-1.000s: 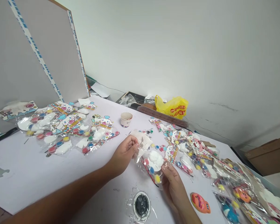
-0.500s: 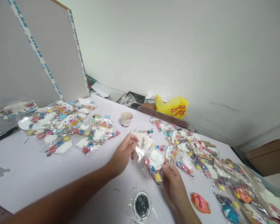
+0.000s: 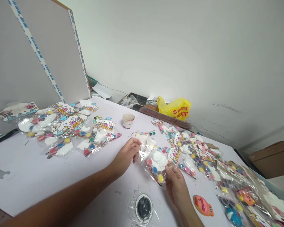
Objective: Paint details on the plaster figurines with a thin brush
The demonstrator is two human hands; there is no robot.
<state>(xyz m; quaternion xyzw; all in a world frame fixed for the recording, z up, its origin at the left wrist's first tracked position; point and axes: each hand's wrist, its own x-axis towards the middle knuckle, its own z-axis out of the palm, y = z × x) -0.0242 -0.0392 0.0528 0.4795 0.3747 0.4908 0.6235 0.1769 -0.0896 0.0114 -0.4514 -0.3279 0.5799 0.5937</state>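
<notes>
Both my hands hold one clear plastic packet (image 3: 156, 162) just above the white table (image 3: 26, 170). The packet holds a white plaster figure, small coloured paint pots and a red brush. My left hand (image 3: 126, 156) pinches its upper left end, where a white card shows. My right hand (image 3: 176, 184) grips its lower right edge with the fingers closed. A painted orange and pink figure (image 3: 203, 205) lies on the table right of my right wrist.
Several similar packets lie in a pile at the left (image 3: 61, 129) and in a strip to the right (image 3: 203, 154). A paper cup (image 3: 128, 120) stands at the back. A round black lid (image 3: 144, 208) lies near me. A yellow bag (image 3: 175, 108) sits by the wall.
The packet has shifted slightly up and to the right between my hands. My right hand's fingers have moved up along its lower edge. Nothing else has moved.
</notes>
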